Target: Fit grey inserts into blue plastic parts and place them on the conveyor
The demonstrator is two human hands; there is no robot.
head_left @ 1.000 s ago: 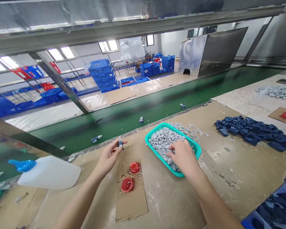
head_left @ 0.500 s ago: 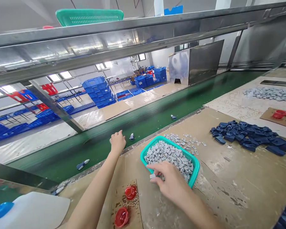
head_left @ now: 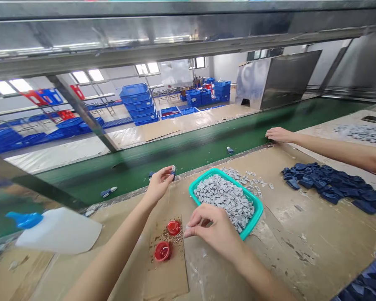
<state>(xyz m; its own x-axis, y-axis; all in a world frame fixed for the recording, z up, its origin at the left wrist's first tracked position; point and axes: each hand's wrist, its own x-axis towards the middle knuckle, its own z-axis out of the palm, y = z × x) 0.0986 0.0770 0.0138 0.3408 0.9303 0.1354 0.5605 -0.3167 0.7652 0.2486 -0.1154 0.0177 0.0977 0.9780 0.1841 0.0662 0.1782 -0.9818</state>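
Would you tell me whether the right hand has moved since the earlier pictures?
Yes: the right hand has come out of the teal basket, past its rim, toward the red cup.

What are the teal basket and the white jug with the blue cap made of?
The teal basket looks like moulded plastic with a slight sheen, judging by its even colour and smooth rim. The white jug looks like milky, matte plastic, possibly polyethylene, with a seamless rounded body. Its blue cap looks like glossier plastic.

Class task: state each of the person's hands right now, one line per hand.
Left hand: closed, holding a small blue-and-grey part.
Right hand: pinched closed; whether it holds anything cannot be told.
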